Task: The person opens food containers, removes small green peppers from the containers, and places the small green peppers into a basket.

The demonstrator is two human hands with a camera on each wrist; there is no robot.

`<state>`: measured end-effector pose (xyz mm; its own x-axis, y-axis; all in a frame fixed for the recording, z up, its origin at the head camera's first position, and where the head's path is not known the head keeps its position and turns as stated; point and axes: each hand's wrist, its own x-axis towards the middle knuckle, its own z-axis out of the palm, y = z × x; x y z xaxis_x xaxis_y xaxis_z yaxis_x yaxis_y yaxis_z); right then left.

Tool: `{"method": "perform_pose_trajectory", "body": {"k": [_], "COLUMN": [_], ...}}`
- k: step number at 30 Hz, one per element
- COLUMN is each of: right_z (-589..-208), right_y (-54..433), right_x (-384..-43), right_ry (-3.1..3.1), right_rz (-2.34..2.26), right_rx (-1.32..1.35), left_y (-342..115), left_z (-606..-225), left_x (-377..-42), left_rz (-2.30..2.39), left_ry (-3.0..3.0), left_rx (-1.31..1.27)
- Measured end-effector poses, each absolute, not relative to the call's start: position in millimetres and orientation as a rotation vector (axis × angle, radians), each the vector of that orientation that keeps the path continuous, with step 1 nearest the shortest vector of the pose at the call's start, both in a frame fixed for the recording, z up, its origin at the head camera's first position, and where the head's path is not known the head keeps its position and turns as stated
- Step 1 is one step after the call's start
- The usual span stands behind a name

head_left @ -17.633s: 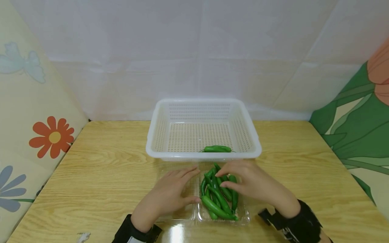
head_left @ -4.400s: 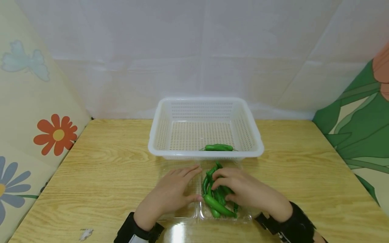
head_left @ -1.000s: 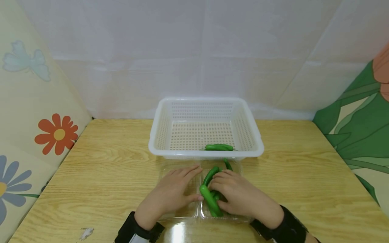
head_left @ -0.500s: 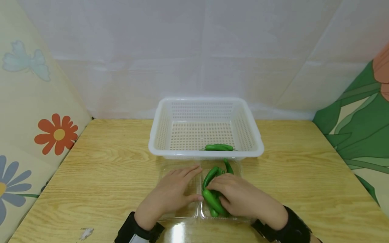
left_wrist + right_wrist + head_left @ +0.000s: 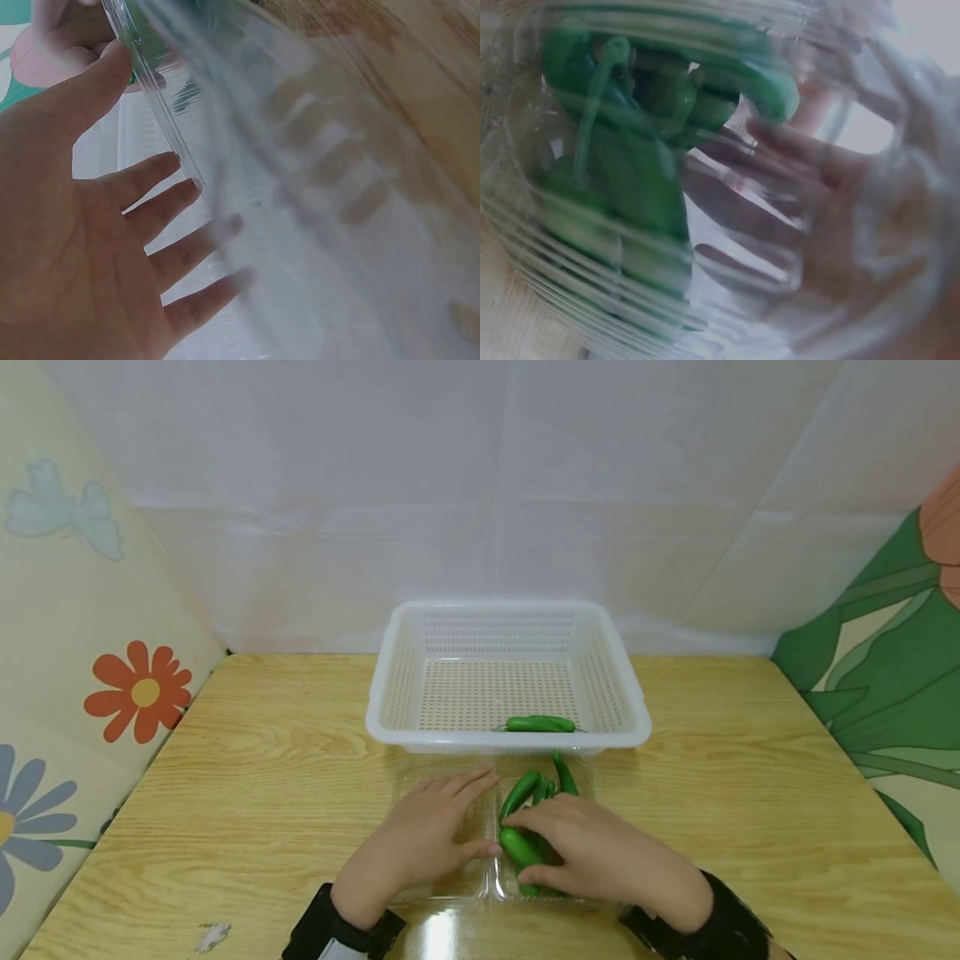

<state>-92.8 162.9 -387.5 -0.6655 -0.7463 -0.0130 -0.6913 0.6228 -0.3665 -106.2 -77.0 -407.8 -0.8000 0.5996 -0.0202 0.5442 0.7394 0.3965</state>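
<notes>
Several green chili peppers lie in the right compartment of a clear plastic clamshell box. My right hand rests over these peppers, thumb and index finger spread apart on either side of a light green one. In the right wrist view, through the clear plastic, the fingers of my right hand look extended against the peppers. My left hand lies over the box's left compartment, its thumb at the middle ridge. The left wrist view shows that palm with straight, spread fingers touching the clear plastic edge.
Behind the box stands a white perforated basket, with green chili peppers by its near wall. Wood-grain tabletop extends to both sides. A white sheet hangs at the back, and a pale scrap mark shows at front left.
Over the past second my right thumb and fingers have spread apart and the light green pepper has shifted slightly. Since the earliest frame the peppers are rearranged. My left hand has stayed put.
</notes>
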Motion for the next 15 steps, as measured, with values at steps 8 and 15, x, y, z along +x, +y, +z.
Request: {"method": "perform_pose_trajectory", "body": {"k": [8,15], "right_z": [-390.6,-388.7], "right_y": [162.7,161.9], "right_x": [-92.6,-91.9], "right_ry": [2.704,2.696], "right_rz": [-0.47,-0.478], "right_rx": [-1.258,-1.251], "left_y": [-77.0,-76.8], "left_z": [-408.2,-408.4], "left_x": [-106.0,-106.3], "left_rz": [0.565,0.573], "left_ry": [2.795,2.794], "left_rx": [0.925,0.932]}}
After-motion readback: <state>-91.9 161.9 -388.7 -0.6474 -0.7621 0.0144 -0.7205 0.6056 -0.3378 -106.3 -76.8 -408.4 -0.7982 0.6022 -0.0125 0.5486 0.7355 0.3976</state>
